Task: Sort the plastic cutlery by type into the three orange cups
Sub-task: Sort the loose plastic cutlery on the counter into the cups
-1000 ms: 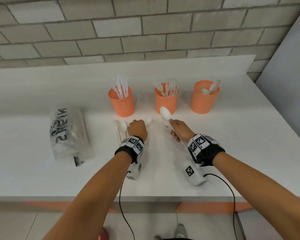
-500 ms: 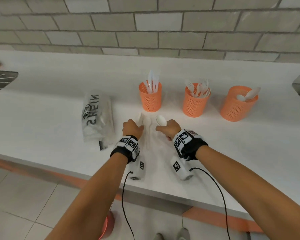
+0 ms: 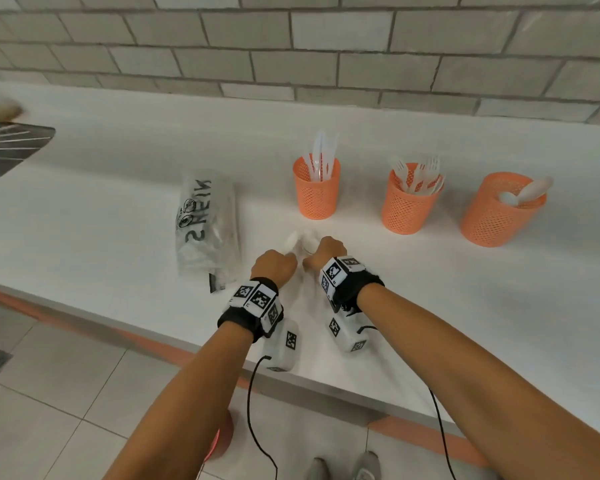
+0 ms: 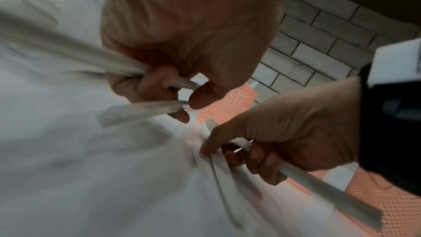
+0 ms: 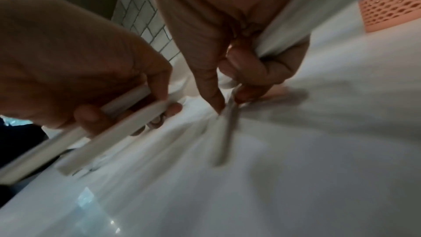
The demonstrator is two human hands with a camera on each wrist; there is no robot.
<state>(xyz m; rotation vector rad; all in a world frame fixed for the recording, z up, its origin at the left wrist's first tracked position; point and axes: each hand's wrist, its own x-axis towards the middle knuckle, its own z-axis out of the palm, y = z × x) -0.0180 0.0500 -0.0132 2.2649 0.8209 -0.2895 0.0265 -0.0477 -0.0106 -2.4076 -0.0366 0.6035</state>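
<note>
Three orange mesh cups stand in a row: the left cup (image 3: pixel 316 194) holds knives, the middle cup (image 3: pixel 408 207) forks, the right cup (image 3: pixel 497 216) spoons. In front of the left cup lie loose white spoons (image 3: pixel 300 240). My left hand (image 3: pixel 274 264) grips two spoon handles (image 5: pixel 118 120) in curled fingers. Close to its right, my right hand (image 3: pixel 324 251) holds one spoon handle (image 4: pixel 318 185) in its fist. Its forefinger and thumb (image 5: pixel 214 100) pinch another handle (image 5: pixel 227 132) that lies on the table. The spoon bowls are mostly hidden by my hands.
A crumpled clear plastic bag (image 3: pixel 207 226) with black print lies left of my hands. The white table (image 3: pixel 118 209) runs along a grey brick wall, its front edge just behind my wrists. A dark metal object (image 3: pixel 4 147) sits at the far left.
My right hand, with its spoon, has moved left and down to the table beside the left hand. The left hand stayed on the loose spoons. The view has swung to the left.
</note>
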